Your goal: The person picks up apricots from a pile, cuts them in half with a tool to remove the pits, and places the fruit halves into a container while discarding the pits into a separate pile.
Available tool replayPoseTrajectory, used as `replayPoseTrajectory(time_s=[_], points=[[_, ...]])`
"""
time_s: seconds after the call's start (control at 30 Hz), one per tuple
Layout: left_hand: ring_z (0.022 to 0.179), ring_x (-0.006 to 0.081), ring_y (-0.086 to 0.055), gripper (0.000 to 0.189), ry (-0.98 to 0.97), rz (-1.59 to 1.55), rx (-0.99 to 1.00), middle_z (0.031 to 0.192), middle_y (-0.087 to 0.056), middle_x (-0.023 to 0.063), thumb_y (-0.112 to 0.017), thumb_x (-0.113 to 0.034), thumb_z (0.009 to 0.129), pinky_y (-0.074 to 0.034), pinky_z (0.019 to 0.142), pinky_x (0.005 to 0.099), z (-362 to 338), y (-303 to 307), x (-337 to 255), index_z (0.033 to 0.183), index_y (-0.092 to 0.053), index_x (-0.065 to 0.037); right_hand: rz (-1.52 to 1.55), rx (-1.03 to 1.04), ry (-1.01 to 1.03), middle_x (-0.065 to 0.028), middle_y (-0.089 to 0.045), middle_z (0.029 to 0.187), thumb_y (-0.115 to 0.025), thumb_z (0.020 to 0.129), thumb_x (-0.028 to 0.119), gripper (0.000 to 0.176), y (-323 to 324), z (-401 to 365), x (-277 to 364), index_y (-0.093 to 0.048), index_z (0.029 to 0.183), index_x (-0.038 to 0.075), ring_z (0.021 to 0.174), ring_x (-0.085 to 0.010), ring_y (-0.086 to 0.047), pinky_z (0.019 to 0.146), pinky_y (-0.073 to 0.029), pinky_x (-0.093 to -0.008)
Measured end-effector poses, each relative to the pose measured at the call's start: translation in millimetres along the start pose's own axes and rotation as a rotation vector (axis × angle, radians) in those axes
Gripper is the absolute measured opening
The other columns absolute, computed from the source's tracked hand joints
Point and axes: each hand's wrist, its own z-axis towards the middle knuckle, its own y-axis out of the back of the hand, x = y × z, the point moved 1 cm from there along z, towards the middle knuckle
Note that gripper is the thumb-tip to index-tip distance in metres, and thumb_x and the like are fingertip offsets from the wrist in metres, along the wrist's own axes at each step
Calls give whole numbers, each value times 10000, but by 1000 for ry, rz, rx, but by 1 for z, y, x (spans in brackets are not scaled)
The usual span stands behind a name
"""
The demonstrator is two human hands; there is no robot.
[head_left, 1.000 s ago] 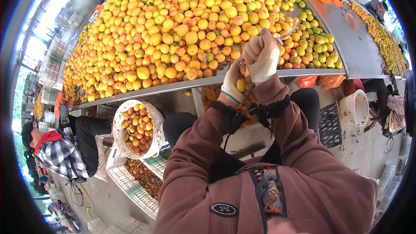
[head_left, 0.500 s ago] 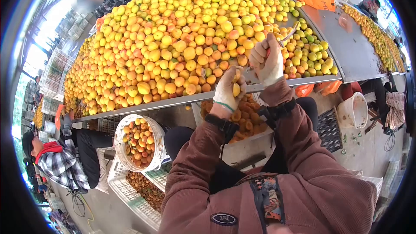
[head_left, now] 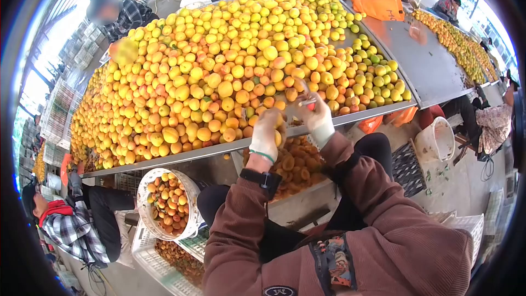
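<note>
My left hand [head_left: 264, 134], in a whitish glove, is closed around a yellow apricot [head_left: 279, 138] at the table's front edge. Just right of it, my gloved right hand [head_left: 320, 120] grips a small knife [head_left: 311, 106] with a red handle. Its blade is blurred and points up and to the left. Beyond both hands spreads a large heap of apricots [head_left: 203, 71], yellow to orange, with greener ones at the right. Below the hands, a crate holds opened orange apricot halves [head_left: 298, 161].
A metal table [head_left: 181, 163] bears the heap. At lower left, a white bucket [head_left: 193, 204] of apricots stands by a white crate [head_left: 147, 255] of small brown pieces. Other people sit left and across. An orange bag [head_left: 378, 0] lies at upper right; another bucket [head_left: 435, 140] stands right.
My right hand has come down and closer to my left, and the knife's blade has swung from up-right to up-left. The camera view has also shifted.
</note>
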Motion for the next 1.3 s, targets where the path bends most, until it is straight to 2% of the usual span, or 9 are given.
replayPoseTrajectory(time_s=[0.03,0.1,0.23,0.43,0.63,0.77,0.83,0.9,1.3], points=[[811,185,-635,164,-1,-1,1,862,-632,67,-512,-241,966,-525,677,311,4,3,8,986,-602,-105,-6,-24,-94,-46,-662,866,-690,854,85,195,7,10,-1,-590,996,-4,821,-94,-585,763,-504,-272],[808,292,-646,205,-1200,1070,244,809,-643,123,-550,-262,936,-530,728,358,14,7,31,998,-631,-85,-190,-35,-188,-55,-669,886,-693,866,128,210,24,37,1,-620,1018,1,818,-99,-589,754,-499,-274],[971,371,-648,318,-164,1147,93,969,-683,203,-620,-314,889,-511,841,398,-14,-14,34,1097,-651,-76,-546,3,-97,-141,-681,838,-692,858,282,306,52,92,4,-637,1022,29,797,-223,-659,739,-507,-338],[988,348,-649,313,-500,1286,366,1045,-690,164,-581,-269,923,-505,864,376,36,20,90,1133,-629,-42,-1084,338,208,-220,-662,781,-590,870,363,347,39,138,-37,-580,1103,106,775,-437,-640,673,-512,-502],[937,189,-665,390,-237,715,249,1017,-697,122,-633,-303,923,-501,827,290,3,-8,30,1188,-611,-18,-1152,484,30,-202,-681,841,-637,834,303,367,26,143,-28,-576,1122,85,805,-419,-656,701,-525,-497],[895,132,-621,429,-325,348,34,1018,-676,88,-641,-234,920,-495,782,267,17,1,23,1272,-552,-6,-643,506,-373,-149,-692,853,-745,760,302,431,10,109,33,-635,1078,33,752,-264,-688,688,-545,-390],[824,106,-571,441,-496,398,-178,953,-638,46,-651,-211,915,-480,731,253,10,3,9,1283,-535,4,-620,508,0,-67,-686,817,-742,785,251,372,3,80,34,-639,1085,56,674,-138,-656,585,-525,-295],[771,94,-528,443,-506,213,-142,920,-595,16,-646,-200,918,-461,691,242,10,-2,6,1297,-527,-4,-467,625,-344,-71,-687,952,-726,830,249,366,-1,51,54,-621,1119,51,854,-158,-658,723,-525,-276],[1039,114,-554,332,-400,-48,236,1175,-590,48,-513,-171,981,-456,890,274,-3,-10,-6,1284,-541,-39,114,577,-266,-30,-630,1113,-662,933,211,377,0,11,50,-564,1255,41,1063,-117,-567,918,-476,-300]])
